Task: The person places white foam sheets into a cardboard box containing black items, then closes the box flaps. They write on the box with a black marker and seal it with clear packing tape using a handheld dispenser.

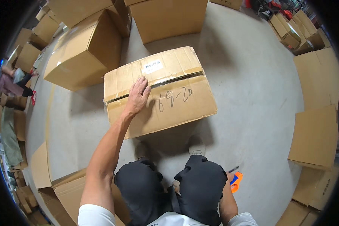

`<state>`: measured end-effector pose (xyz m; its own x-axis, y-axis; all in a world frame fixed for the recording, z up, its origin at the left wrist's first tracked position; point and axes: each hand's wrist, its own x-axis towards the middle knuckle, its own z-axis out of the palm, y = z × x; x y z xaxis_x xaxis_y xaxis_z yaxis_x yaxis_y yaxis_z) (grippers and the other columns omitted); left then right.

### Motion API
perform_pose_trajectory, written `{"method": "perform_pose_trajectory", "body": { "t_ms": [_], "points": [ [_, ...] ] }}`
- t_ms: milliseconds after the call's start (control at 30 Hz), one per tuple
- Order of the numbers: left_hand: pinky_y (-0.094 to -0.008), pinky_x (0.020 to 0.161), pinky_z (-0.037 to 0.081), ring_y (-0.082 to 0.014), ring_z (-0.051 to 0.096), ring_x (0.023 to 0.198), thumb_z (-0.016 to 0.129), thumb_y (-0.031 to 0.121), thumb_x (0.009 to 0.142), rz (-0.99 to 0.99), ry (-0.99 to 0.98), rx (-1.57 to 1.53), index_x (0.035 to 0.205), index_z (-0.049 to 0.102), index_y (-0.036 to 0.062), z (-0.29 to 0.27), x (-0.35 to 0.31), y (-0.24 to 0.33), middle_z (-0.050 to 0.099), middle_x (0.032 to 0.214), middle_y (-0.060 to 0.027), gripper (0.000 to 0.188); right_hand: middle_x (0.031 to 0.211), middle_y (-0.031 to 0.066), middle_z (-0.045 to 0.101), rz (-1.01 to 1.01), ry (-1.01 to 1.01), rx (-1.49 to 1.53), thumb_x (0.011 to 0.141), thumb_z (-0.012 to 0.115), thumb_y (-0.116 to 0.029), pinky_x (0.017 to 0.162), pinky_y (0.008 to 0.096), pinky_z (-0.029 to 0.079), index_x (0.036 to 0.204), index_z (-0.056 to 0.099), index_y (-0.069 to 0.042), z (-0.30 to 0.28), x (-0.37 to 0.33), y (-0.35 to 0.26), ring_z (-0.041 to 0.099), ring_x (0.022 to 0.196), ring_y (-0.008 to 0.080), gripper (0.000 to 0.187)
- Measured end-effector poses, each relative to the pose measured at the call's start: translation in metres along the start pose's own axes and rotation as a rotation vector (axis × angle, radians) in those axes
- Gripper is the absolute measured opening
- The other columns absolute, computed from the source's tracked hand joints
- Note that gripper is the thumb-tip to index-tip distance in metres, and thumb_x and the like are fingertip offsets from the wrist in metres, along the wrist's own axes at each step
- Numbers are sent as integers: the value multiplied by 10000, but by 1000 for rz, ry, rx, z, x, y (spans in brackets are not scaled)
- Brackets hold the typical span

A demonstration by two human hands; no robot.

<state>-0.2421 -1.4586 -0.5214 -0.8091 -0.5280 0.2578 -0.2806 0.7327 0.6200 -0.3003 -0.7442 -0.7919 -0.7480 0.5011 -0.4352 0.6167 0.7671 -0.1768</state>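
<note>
A cardboard box (165, 100) sits on the floor just ahead of my feet. A dark gap runs along its top between two flaps, crossed by clear tape near the ends. Across this seam lies my left hand (139, 96), its fingers stretched out flat on the far flap, below a white label (153, 66). My right hand (229, 176) is down beside my right knee, which hides most of it. A dark pen or marker (234, 169) sticks out from its fingers. Right against that hand is an orange tape dispenser (237, 182) with a blue part; whether it is gripped too is unclear.
Large cartons (83, 52) stand at the far left, another carton (169, 19) straight beyond the box. More cartons (314, 135) line the right side. An opened carton (69, 190) is close at my left. Another person (15, 84) is at the far left edge.
</note>
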Motion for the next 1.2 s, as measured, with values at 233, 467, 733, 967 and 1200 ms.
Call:
{"method": "perform_pose_trajectory", "body": {
  "t_ms": [233,467,733,967,1200],
  "points": [
    [-519,1269,210,-352,385,1525,486,409,1107,-91,61,-65,1432,602,22,-29,-47,-26,519,1569,-181,519,631,-82,403,-293,-545,990,1005,660,-232,394,237,270,790,509,-179,-109,-142,-253,356,468,38,268],
    [-522,1278,162,-308,437,1493,332,464,1149,-78,-20,-341,1255,714,68,-25,-27,-15,625,1463,-135,561,855,106,710,-774,-1310,874,986,694,-157,614,310,601,998,613,-34,-119,-352,-493,719,707,185,148],
    [-560,1229,262,-319,592,1317,427,403,1134,-49,138,-417,1156,692,20,-23,-37,-22,718,1186,-127,467,849,61,729,-482,-1572,908,1010,723,-248,562,277,569,1145,680,-47,-26,-425,-520,674,664,127,245],
    [-340,925,500,-169,598,758,419,434,1145,-609,147,-734,948,737,-3,-31,-36,-18,662,800,-51,575,818,57,697,-945,-1224,969,1039,673,-255,590,289,581,1046,656,-42,-44,-414,-525,659,641,111,214],
    [-334,875,528,-179,687,941,441,446,1141,-359,339,-778,1030,746,-37,-21,-30,-18,744,936,-109,583,751,16,667,-988,-974,738,1021,704,-269,622,278,553,955,697,-35,-82,-368,-494,633,648,95,243]
  ]
}}
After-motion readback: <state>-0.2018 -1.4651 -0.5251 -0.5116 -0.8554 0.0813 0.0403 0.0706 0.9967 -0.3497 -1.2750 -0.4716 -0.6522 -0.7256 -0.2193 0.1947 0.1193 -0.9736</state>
